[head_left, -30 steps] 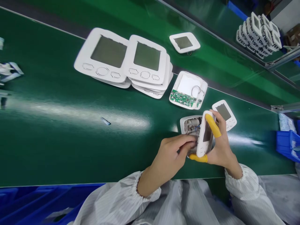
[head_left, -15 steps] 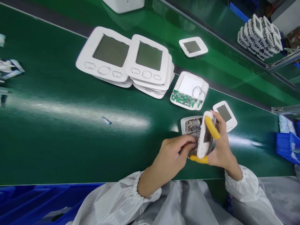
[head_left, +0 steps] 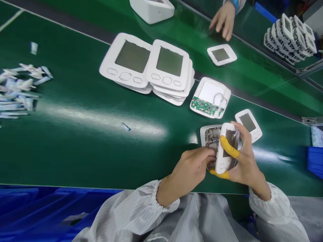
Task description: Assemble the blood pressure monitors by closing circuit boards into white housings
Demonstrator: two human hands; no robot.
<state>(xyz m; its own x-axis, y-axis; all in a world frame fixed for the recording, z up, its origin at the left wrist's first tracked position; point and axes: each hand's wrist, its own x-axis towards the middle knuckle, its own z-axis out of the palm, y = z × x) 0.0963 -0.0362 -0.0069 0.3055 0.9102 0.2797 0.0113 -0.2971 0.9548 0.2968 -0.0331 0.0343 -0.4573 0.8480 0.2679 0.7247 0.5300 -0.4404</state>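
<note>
Gripping cover (head_left: 223,162) — right hand (head_left: 246,164), left (head_left: 190,169) pinched inside housing (head_left: 203,134)

Illumination was bright over the middle of the green bench (head_left: 96,154), apparently from above. A long white glare band crossed the bench's left half; a shorter one lay beyond the right hand (head_left: 247,164). Pale reflections marked the display (head_left: 230,136) of the held cover (head_left: 223,164). The white strips (head_left: 17,85) at far left appeared smeared, with stretching noted toward the frame edges. Below the bench, the blue bins (head_left: 37,215) were dim, their detail soft
</note>
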